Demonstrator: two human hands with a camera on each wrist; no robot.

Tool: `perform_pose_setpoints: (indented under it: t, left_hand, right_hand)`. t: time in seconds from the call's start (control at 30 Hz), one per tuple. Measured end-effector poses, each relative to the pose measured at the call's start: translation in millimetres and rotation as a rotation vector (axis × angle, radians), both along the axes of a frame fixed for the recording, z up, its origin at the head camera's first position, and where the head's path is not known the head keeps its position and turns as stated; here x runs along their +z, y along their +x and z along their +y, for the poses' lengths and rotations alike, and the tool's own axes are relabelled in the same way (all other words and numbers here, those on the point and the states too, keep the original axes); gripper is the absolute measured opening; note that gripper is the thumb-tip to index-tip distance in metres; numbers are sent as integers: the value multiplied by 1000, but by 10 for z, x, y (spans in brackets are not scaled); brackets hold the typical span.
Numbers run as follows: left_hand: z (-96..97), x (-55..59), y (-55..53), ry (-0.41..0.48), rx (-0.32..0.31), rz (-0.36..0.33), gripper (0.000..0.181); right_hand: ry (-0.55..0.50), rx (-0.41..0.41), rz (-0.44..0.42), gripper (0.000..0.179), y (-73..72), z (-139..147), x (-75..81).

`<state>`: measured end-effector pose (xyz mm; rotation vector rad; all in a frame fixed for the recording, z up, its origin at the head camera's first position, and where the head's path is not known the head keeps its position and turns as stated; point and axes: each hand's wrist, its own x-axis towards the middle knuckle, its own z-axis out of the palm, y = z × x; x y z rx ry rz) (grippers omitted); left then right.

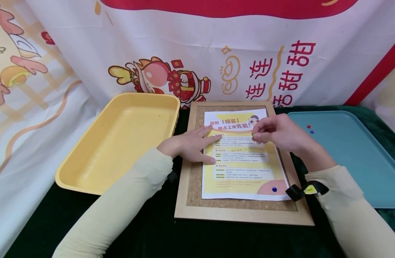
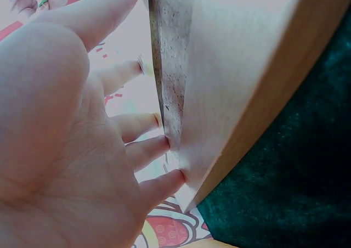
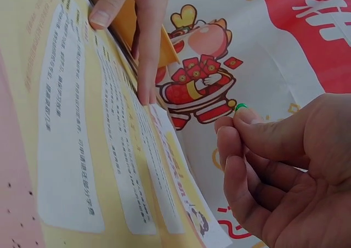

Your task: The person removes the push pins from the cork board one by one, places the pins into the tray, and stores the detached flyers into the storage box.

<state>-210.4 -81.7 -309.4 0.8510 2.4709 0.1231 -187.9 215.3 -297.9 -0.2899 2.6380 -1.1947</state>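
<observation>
A yellow printed sheet of paper (image 1: 240,175) lies on a wood-framed corkboard (image 1: 194,190). My left hand (image 1: 191,144) rests with spread, straight fingers across the sheet's left edge. Between thumb and forefinger, my right hand (image 1: 282,132) pinches a small green pushpin (image 3: 240,106), held over the sheet's upper right part. The right wrist view shows the pin apart from the paper; its point is hidden by the fingers. A blue pushpin (image 1: 274,189) sits in the sheet's lower right corner.
To the right is a teal tray (image 1: 352,165) with a red pushpin (image 1: 309,126) and a purple-blue one (image 1: 311,132). A deep yellow tray (image 1: 120,143) stands left of the board. Dark green cloth (image 1: 145,233) covers the table, and a printed backdrop (image 1: 191,32) hangs behind.
</observation>
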Motion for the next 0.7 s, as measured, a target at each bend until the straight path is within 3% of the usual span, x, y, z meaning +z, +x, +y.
perform_pose_setpoints:
  t: [0.7]
  left_hand:
    - [0,1,0,-6,-4,6,89]
  right_hand:
    - [-1,-132,-49,19,-149,213,-103]
